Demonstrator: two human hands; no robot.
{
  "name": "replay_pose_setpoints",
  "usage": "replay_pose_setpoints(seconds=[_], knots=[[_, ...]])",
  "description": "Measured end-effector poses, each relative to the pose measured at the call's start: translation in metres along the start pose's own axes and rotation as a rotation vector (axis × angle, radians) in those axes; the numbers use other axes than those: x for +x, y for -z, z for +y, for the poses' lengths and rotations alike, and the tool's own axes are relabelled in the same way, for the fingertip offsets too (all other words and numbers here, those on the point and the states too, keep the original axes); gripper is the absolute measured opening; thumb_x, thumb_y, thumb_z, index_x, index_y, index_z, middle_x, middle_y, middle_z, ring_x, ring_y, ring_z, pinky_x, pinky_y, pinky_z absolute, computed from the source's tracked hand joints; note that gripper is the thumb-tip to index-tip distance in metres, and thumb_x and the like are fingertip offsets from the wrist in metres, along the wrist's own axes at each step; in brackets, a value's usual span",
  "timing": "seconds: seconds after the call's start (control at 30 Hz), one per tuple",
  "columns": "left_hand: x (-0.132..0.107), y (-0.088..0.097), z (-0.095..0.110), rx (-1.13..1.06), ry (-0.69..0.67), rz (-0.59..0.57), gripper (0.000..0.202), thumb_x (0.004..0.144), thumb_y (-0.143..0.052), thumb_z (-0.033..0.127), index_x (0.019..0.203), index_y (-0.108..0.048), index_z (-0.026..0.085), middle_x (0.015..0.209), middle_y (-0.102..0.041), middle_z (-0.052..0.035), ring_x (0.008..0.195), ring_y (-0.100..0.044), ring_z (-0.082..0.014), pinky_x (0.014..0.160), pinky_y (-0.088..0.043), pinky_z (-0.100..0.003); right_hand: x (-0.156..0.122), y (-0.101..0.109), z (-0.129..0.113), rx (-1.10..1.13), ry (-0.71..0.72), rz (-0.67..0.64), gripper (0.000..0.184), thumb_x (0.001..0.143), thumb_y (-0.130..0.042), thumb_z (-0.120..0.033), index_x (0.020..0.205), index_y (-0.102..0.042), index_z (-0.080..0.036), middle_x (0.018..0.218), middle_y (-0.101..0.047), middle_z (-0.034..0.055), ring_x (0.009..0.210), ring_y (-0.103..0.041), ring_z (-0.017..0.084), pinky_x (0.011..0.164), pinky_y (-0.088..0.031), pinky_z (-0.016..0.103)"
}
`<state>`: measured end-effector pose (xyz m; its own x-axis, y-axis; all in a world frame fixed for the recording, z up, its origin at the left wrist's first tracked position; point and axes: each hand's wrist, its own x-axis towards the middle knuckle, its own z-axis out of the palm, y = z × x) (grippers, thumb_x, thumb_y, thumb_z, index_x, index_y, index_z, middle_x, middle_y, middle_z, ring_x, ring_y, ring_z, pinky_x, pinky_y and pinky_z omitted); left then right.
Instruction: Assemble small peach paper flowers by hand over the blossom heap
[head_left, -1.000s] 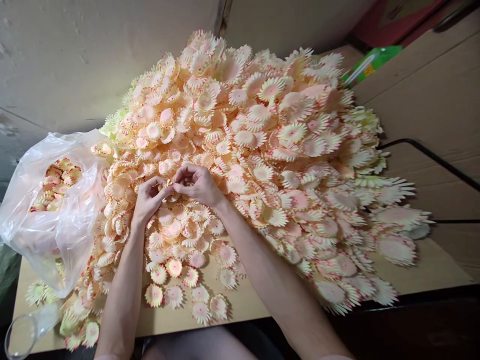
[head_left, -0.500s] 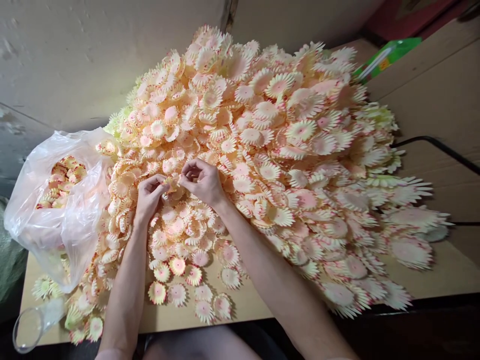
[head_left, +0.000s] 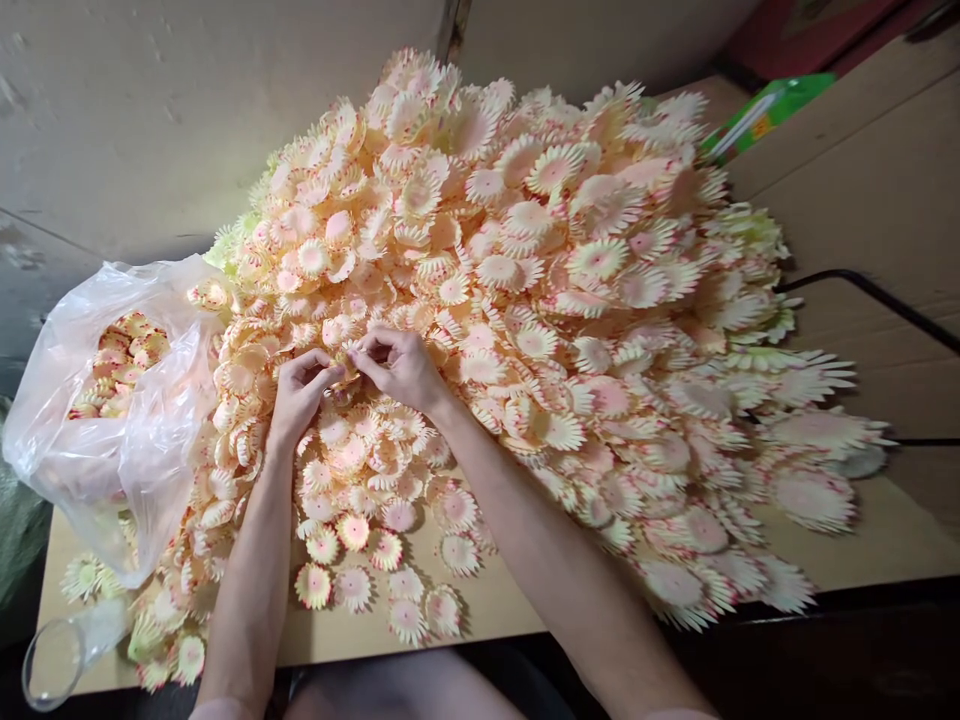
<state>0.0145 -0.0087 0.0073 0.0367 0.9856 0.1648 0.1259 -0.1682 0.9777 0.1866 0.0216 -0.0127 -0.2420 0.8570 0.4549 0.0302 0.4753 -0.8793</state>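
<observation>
Our left hand and right hand pinched one petal piece; we judged this fingerwork needed steady holding next.

Matt, papery-looking petal discs — glossy, crinkled, see-through plastic bag — smooth, dull-sheened worktop, wood-coloured.

Half a second ago my right grip stood a little off from my left grip, a gap showing between the fingertips. Now the right has come back in, its fingertips up at the small petalled piece between the two. My view has shifted too: the green packet sits farther right than a second ago.
</observation>
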Motion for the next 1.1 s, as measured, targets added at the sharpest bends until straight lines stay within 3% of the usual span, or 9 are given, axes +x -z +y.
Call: replay_pose_setpoints(seconds=[0.17, 0.3, 0.4, 0.5, 0.63, 0.73, 0.9, 1.1], knots=[[0.000, -0.001, 0.005, -0.028, 0.046, 0.029, 0.019, 0.070, -0.069, 0.022, 0.062, -0.054, 0.014, 0.061, -0.054, 0.0016, 0.056, -0.046, -0.0063, 0.054, -0.038, -0.018, 0.001, -0.003, 0.002, -0.090, 0.011, 0.037, 0.031, 0.090, -0.058, -0.037, 0.069, -0.044, -0.019, 0.066, -0.049, 0.0011, 0.059, -0.046, 0.011, 0.059, -0.038, 0.028], [0.001, 0.000, 0.006, -0.260, 0.037, 0.129, 0.025, 0.068, -0.064, 0.028, 0.056, -0.045, 0.016, 0.052, -0.046, 0.0025, 0.043, -0.045, -0.0079, 0.042, -0.035, -0.021, 0.002, 0.000, 0.003, 0.225, -0.180, 0.163, 0.037, 0.090, -0.058, -0.047, 0.076, -0.035, -0.022, 0.072, -0.053, 0.0001, 0.052, -0.048, 0.010, 0.051, -0.038, 0.026], [0.001, 0.000, 0.008, -0.315, 0.041, 0.208, 0.026, 0.067, -0.069, 0.032, 0.060, -0.049, 0.017, 0.053, -0.049, 0.0027, 0.042, -0.048, -0.0086, 0.039, -0.038, -0.021, 0.003, 0.004, -0.001, 0.232, -0.194, 0.112, 0.044, 0.083, -0.067, -0.055, 0.075, -0.040, -0.021, 0.067, -0.051, -0.0006, 0.053, -0.049, 0.010, 0.053, -0.041, 0.026], [0.002, -0.001, 0.007, -0.281, 0.067, 0.154, 0.032, 0.065, -0.081, 0.037, 0.071, -0.058, 0.015, 0.066, -0.057, 0.0015, 0.048, -0.055, -0.0083, 0.047, -0.048, -0.022, 0.003, 0.006, -0.006, 0.088, -0.088, 0.130, 0.053, 0.075, -0.074, -0.059, 0.067, -0.041, -0.019, 0.070, -0.050, 0.0015, 0.064, -0.050, 0.012, 0.062, -0.044, 0.027], [0.001, -0.001, 0.002, -0.267, 0.059, 0.057, 0.041, 0.070, -0.081, 0.050, 0.080, -0.063, 0.015, 0.079, -0.059, -0.0007, 0.056, -0.060, -0.0089, 0.061, -0.056, -0.025, 0.004, 0.007, -0.008, 0.241, -0.070, 0.140, 0.055, 0.079, -0.071, -0.060, 0.068, -0.036, -0.018, 0.085, -0.056, 0.0039, 0.068, -0.051, 0.010, 0.066, -0.046, 0.027], [0.001, -0.001, 0.002, -0.313, 0.093, 0.051, 0.042, 0.074, -0.076, 0.056, 0.081, -0.061, 0.017, 0.080, -0.058, -0.0012, 0.058, -0.057, -0.0093, 0.062, -0.055, -0.026, 0.004, 0.009, -0.008, 0.356, -0.109, 0.070, 0.049, 0.073, -0.079, -0.054, 0.074, -0.046, -0.018, 0.085, -0.061, 0.0036, 0.069, -0.055, 0.011, 0.064, -0.047, 0.026], [-0.001, -0.001, 0.005, -0.256, 0.075, 0.030, 0.038, 0.080, -0.072, 0.051, 0.078, -0.056, 0.017, 0.075, -0.049, 0.0000, 0.062, -0.050, -0.0088, 0.064, -0.051, -0.023, 0.001, 0.008, -0.009, 0.320, -0.143, -0.105, 0.042, 0.062, -0.088, -0.046, 0.082, -0.067, -0.015, 0.083, -0.064, 0.0037, 0.071, -0.062, 0.014, 0.065, -0.051, 0.027], [-0.002, 0.000, 0.007, -0.099, -0.065, -0.071, 0.029, 0.084, -0.071, 0.044, 0.091, -0.059, 0.019, 0.083, -0.052, -0.0017, 0.072, -0.049, -0.0098, 0.067, -0.043, -0.019, 0.000, 0.006, -0.009, 0.231, -0.134, -0.130, 0.031, 0.069, -0.083, -0.043, 0.079, -0.073, -0.016, 0.073, -0.065, 0.0031, 0.064, -0.058, 0.012, 0.059, -0.046, 0.025]])
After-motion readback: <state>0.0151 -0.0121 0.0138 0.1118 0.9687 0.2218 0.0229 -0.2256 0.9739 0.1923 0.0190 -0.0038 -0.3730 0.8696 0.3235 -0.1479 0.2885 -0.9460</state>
